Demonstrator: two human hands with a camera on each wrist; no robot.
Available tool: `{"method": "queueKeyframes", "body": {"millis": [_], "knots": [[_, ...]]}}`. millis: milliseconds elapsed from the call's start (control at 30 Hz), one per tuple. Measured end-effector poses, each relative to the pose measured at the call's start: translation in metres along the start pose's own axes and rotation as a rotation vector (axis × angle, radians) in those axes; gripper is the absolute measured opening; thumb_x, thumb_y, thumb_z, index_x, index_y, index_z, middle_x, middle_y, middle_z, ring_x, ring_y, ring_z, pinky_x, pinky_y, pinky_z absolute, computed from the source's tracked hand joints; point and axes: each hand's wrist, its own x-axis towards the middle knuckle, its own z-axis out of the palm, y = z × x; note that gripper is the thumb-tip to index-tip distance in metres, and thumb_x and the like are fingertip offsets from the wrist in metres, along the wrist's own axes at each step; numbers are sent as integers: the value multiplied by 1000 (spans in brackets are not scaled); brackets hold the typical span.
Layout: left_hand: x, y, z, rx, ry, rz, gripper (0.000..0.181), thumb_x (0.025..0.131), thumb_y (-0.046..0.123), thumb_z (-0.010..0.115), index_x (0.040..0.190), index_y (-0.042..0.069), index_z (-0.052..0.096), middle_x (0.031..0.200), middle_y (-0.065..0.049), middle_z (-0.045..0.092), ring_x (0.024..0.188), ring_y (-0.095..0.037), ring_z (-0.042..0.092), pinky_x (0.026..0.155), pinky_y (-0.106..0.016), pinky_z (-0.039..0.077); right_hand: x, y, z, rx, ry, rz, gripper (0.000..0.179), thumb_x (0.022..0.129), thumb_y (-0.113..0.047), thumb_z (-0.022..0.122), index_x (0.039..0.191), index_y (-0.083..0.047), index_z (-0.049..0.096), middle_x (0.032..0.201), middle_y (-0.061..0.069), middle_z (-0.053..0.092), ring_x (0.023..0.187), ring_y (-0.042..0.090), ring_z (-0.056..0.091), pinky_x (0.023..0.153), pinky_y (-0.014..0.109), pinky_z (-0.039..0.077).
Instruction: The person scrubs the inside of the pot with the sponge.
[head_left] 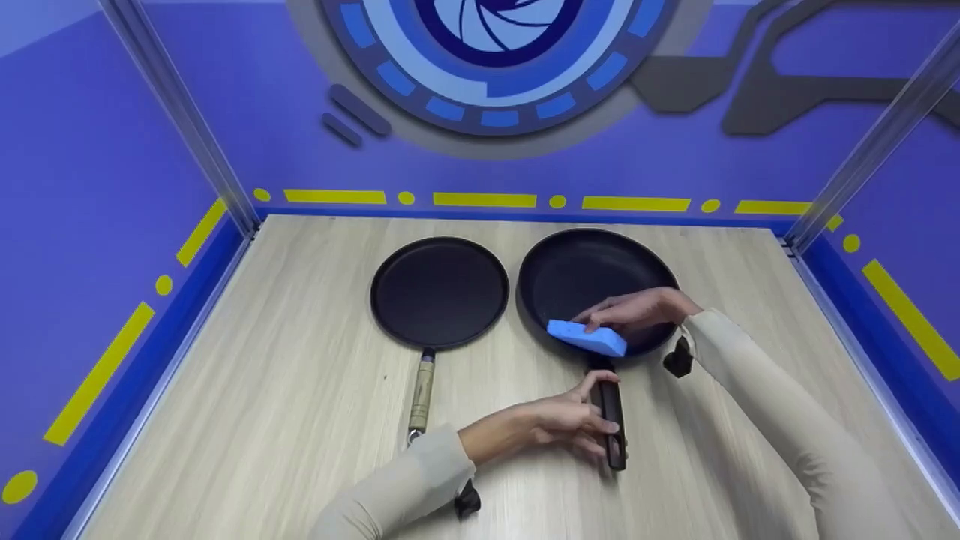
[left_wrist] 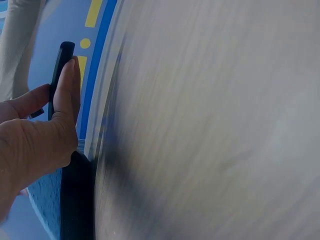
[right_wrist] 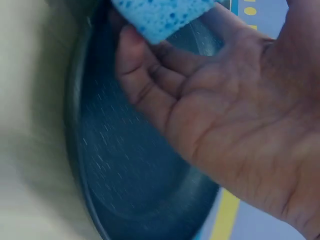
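A deep black frying pan (head_left: 585,262) lies on the right half of the table, its dark handle (head_left: 612,420) pointing toward me. My left hand (head_left: 566,420) grips that handle; in the left wrist view the fingers and thumb are on either side of the handle (left_wrist: 61,70). Over the near part of the pan, my right hand (head_left: 630,309) holds a blue sponge (head_left: 589,337) at the near rim. The right wrist view shows the sponge's porous face (right_wrist: 165,15) in the fingers, with the speckled pan interior (right_wrist: 130,155) behind.
A flat black pan (head_left: 440,292) with a wooden handle (head_left: 422,394) lies to the left, close beside the frying pan. The wood-grain table (head_left: 300,360) is bounded by blue panels (head_left: 465,176) at the back and sides, with metal posts at the corners.
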Motion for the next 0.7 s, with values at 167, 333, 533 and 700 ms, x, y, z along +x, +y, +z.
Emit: {"method": "queueKeyframes", "body": {"millis": [167,333,533,700], "knots": [[1,0,1,-1,-8,-4,68,98,-6,58,143,37,33,103,-15,66,109,-42,71,68,-27,62,17,-7,6,68,85,-86,72,102,-36,53,162,-7,26,171,18,14,158,36,12,128,57,18],[1,0,0,7,-15,-4,67,98,-6,58,144,37,33,100,-14,67,106,-40,72,72,-29,63,37,-22,10,152,173,-142,73,104,-35,50,163,-7,18,171,18,12,157,36,14,126,58,23],[1,-1,-1,17,-16,8,68,98,-6,58,147,31,29,100,-15,71,109,-43,70,78,-34,64,56,-40,11,176,367,-173,68,104,-38,50,163,-16,23,161,19,35,145,32,38,119,52,39],[3,2,1,6,-1,0,68,98,-8,58,144,33,31,98,-16,70,113,-51,66,88,-44,62,69,-46,5,116,567,-171,72,103,-42,56,163,-17,24,150,20,50,126,26,54,108,46,50]]}}
